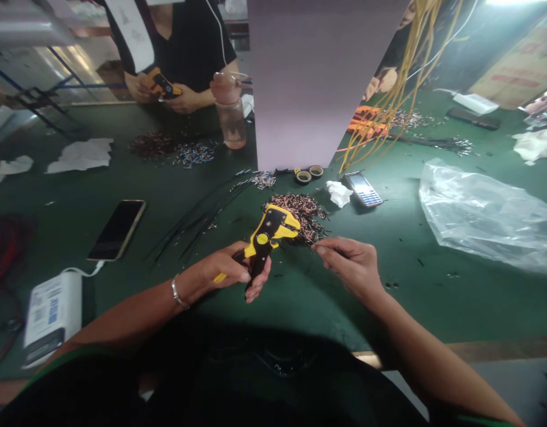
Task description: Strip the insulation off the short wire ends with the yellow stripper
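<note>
My left hand (238, 270) is wrapped round the handles of a yellow and black wire stripper (269, 231), its jaws pointing up and to the right. Thumb and fingers of my right hand (351, 264) pinch a thin dark wire (309, 242) whose far end is at the stripper's jaws. Whether the jaws grip the wire, I cannot tell. Behind the tool lies a pile of short copper-coloured and black wire scraps (302, 207). Long black wires (197, 213) spread over the green table to the left, near small silver-coloured pieces (263, 179).
Two tape rolls (304, 177), a keypad phone (363, 190) and crumpled tissue (339, 193) lie beyond the pile. A smartphone (117, 230) is cabled to a white power bank (55, 314). Clear plastic (487, 213) covers the right. A grey panel (318, 83) rises ahead; across, a person holds another stripper (162, 84).
</note>
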The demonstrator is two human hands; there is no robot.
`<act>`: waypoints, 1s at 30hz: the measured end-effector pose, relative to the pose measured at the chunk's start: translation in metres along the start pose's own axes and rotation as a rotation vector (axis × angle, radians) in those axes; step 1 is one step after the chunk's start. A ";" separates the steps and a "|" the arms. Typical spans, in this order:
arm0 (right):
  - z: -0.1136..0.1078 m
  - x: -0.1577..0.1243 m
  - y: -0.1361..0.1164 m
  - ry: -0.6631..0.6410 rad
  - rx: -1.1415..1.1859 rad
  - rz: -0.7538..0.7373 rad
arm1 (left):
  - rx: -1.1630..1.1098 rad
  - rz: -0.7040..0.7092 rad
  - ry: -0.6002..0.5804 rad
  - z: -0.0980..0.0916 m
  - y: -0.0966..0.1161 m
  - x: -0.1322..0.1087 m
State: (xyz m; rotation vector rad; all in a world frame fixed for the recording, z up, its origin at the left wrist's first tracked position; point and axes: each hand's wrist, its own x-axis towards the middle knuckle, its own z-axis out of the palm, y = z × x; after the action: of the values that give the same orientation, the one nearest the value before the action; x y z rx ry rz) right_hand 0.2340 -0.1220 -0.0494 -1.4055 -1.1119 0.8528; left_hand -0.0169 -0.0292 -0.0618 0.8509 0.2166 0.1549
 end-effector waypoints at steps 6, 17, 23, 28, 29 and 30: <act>0.000 0.000 0.000 0.001 0.007 0.005 | -0.021 0.001 -0.020 0.000 0.000 0.001; 0.000 -0.001 0.002 0.008 -0.005 0.018 | 0.007 -0.010 -0.009 -0.001 -0.002 0.000; 0.000 -0.001 0.002 0.004 -0.008 0.019 | 0.016 -0.014 0.006 0.000 0.001 0.000; 0.000 -0.001 0.003 0.006 -0.006 0.014 | 0.030 -0.002 0.024 0.001 0.000 0.000; 0.000 -0.001 0.003 0.008 -0.006 0.014 | 0.030 0.000 0.026 0.001 0.000 0.000; 0.000 -0.001 0.003 0.009 -0.008 0.014 | 0.028 0.003 0.029 0.000 -0.001 0.000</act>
State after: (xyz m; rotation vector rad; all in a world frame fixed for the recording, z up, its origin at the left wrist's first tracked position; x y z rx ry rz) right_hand 0.2341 -0.1230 -0.0528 -1.4236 -1.1008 0.8526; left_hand -0.0169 -0.0302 -0.0627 0.8774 0.2448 0.1677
